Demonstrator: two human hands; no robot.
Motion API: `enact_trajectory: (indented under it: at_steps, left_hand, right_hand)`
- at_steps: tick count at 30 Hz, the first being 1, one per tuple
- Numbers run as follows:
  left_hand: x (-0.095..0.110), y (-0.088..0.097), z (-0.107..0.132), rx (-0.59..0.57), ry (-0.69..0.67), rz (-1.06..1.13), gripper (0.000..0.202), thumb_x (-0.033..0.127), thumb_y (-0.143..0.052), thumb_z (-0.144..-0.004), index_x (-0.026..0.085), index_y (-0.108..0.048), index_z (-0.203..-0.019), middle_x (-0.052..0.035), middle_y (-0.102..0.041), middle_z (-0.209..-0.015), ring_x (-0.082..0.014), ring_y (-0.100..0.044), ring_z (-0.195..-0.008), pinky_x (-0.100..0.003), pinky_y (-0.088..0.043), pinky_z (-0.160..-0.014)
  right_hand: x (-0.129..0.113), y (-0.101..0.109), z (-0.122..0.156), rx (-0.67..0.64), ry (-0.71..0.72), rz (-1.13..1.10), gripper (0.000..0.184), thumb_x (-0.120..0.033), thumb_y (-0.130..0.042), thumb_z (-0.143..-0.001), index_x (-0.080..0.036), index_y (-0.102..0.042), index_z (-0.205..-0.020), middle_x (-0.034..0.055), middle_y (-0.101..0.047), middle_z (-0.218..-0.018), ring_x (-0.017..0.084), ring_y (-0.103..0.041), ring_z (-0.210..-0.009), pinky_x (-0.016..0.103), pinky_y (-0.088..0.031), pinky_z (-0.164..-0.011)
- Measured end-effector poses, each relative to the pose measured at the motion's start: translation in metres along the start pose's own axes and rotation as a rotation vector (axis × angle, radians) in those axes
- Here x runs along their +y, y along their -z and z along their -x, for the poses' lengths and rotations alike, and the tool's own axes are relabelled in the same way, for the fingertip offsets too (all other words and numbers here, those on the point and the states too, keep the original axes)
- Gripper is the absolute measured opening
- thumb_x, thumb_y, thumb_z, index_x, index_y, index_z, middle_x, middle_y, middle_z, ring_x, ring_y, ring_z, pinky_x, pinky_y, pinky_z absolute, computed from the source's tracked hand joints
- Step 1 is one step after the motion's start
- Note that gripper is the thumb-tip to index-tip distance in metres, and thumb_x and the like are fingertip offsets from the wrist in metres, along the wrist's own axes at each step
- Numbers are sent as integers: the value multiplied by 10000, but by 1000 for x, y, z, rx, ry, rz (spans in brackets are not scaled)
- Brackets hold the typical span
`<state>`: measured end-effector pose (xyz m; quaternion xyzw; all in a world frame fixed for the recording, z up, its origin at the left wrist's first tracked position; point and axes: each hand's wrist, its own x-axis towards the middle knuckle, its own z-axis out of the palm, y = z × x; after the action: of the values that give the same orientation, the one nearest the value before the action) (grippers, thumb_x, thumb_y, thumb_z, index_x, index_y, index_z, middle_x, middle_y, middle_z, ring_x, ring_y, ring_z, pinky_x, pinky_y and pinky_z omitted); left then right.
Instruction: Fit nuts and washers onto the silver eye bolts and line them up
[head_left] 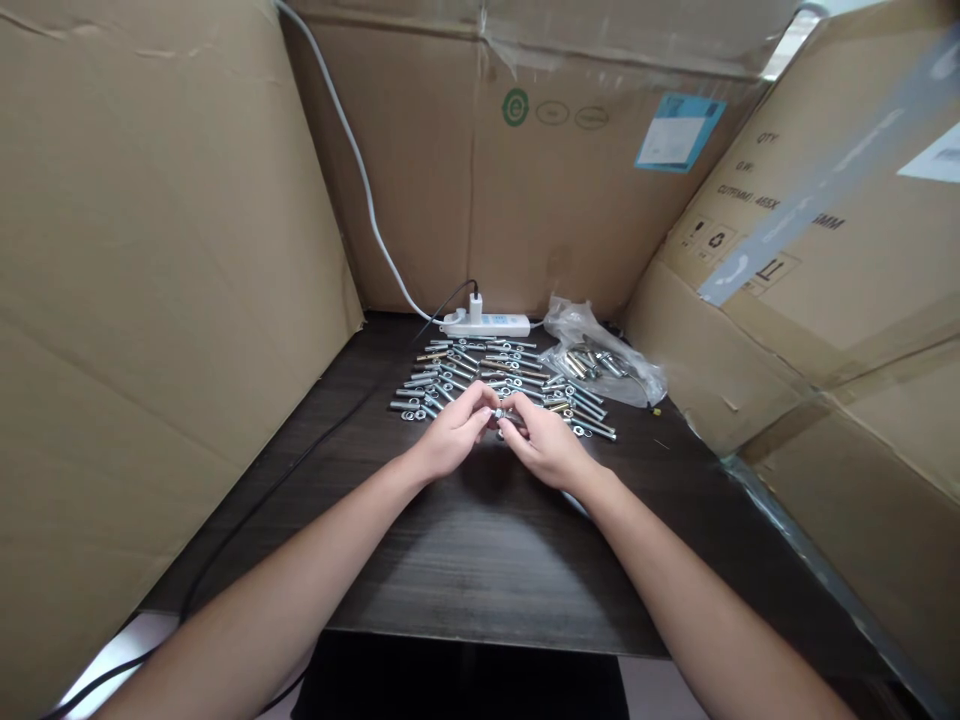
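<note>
My left hand (454, 436) and my right hand (549, 440) meet over the middle of the dark table, fingertips pinched close together. Between them is a small silver metal bolt (498, 413), partly hidden by the fingers. Its left end is at my left thumb and forefinger, and my right fingers close around the other end. Whether a nut or washer is on it is too small to tell. Just beyond the hands lie rows of bolts (450, 366), with loose washers and nuts (421, 414) among them.
A white power strip (495, 325) with a plug and cables stands at the back. Right of the rows lies a clear plastic bag (637, 378) with more bolts. A black cable (300, 462) crosses the table's left side. Cardboard walls (420, 160) enclose the left, back and right.
</note>
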<state>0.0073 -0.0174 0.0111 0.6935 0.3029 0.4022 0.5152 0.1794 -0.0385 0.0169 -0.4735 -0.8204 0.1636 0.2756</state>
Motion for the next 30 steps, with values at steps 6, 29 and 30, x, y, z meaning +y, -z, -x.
enact_trajectory:
  at_steps: [6,29,30]
  left_hand:
    - [-4,-2,0,-84,17,-43,197,258,-402,-894,157,-466,-738,13,-470,-652,-112,-407,-587,-240,-334,-582]
    - [-2,0,-6,-55,141,135,285,335,-440,-868,148,-457,-653,51,-380,-499,-65,-300,-439,-206,-221,-437]
    - [-1,0,-6,-41,136,174,215,321,-472,-852,150,-472,-721,56,-402,-529,-58,-297,-434,-197,-210,-429]
  right_hand:
    - [2,7,0,46,-6,9,164,-287,-447,-895,-211,-487,-1035,8,-607,-787,155,-556,-645,243,-377,-605]
    - [-1,7,2,97,59,-37,112,-244,-507,-815,-203,-546,-911,-28,-556,-651,114,-483,-531,215,-342,-540]
    - [-1,7,2,100,63,-33,113,-245,-509,-811,-202,-551,-907,-29,-549,-641,112,-477,-524,214,-338,-535]
